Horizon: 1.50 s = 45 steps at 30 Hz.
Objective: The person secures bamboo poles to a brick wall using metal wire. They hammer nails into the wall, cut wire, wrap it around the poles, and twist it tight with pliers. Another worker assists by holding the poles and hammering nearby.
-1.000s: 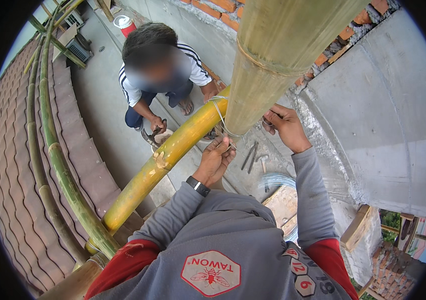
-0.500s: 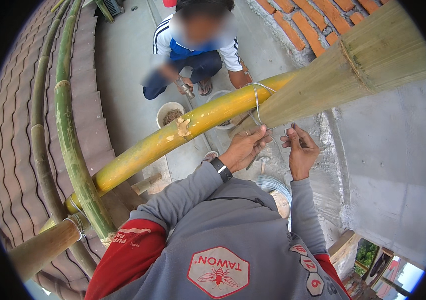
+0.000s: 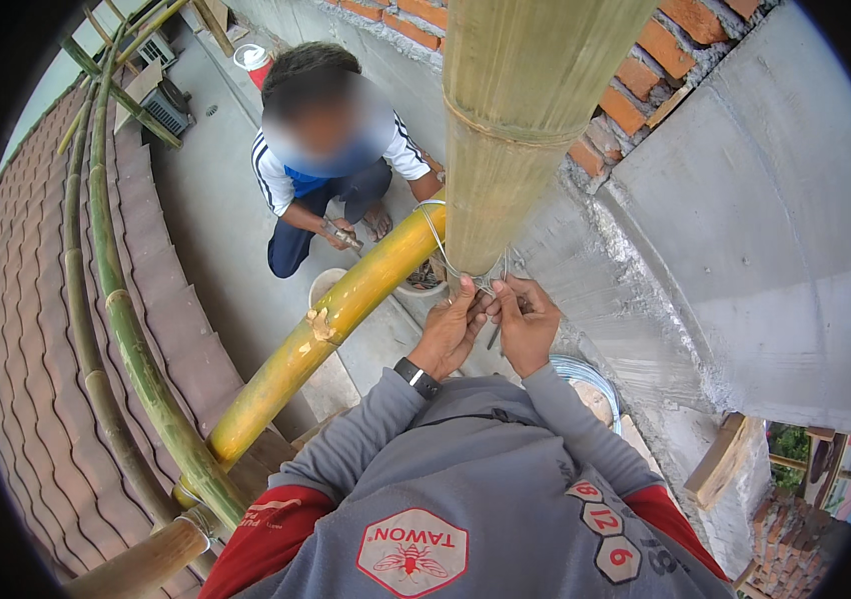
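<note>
A thin silvery wire (image 3: 432,228) loops round the yellow bamboo pole (image 3: 346,304) where it meets a thick pale-green bamboo post (image 3: 505,190). Just below the post's lower end, my left hand (image 3: 445,337) pinches the wire between thumb and fingers. Close beside it, almost touching, my right hand (image 3: 528,327) pinches wire too, with a loop standing up past its thumb. A short dark rod shows under the right fingers; its kind is unclear. Both hands hide part of the wire.
Across the yellow pole a person (image 3: 321,170) crouches with a hammer (image 3: 346,238), near a bucket (image 3: 421,280) of dark bits. A wire coil (image 3: 585,377) lies by my right forearm. Green bamboo poles (image 3: 111,280) run above the tiled roof (image 3: 36,329); a grey wall (image 3: 765,230) stands right.
My right hand has come left, right up to my left hand at the wire. The view has turned, so the thick post now looks more upright and the person appears further left.
</note>
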Tool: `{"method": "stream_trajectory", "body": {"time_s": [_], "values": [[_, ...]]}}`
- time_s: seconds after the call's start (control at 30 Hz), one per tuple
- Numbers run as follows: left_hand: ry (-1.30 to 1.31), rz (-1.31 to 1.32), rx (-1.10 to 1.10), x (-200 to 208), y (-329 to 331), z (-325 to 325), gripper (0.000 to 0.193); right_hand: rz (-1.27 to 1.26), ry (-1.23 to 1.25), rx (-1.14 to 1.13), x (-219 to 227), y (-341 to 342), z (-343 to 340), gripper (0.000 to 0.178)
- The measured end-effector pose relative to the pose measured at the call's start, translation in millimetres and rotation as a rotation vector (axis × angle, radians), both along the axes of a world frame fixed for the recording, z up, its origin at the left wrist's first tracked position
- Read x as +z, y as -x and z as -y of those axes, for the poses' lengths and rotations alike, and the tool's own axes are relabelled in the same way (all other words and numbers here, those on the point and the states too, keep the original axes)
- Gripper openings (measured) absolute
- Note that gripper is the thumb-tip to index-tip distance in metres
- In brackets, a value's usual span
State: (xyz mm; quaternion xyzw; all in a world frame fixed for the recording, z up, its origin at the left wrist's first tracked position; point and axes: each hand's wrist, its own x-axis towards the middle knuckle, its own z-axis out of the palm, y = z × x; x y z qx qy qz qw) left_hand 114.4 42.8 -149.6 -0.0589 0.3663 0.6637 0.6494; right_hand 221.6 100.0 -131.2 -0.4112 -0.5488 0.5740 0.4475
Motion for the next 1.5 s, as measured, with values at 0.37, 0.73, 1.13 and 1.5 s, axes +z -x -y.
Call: {"method": "stream_trajectory", "body": {"time_s": [0.37,0.73,1.13,1.5], "values": [[-0.018,-0.085,-0.132,10.4,0.0,0.3,0.061,0.475,-0.689,0.199,31.5,-14.9,-9.0,0.032],[0.038,0.041,-0.152,8.3,-7.6,-3.0,0.066,0.603,-0.785,0.139,34.1,-5.7,-19.9,0.024],[0.010,-0.007,-0.178,11.4,0.7,-4.0,0.056,0.137,0.194,0.040,45.2,5.0,-9.5,0.013],[0.110,-0.165,-0.088,25.8,29.7,5.0,0.022,-0.477,0.818,0.548,7.3,-31.6,-48.9,0.021]]}}
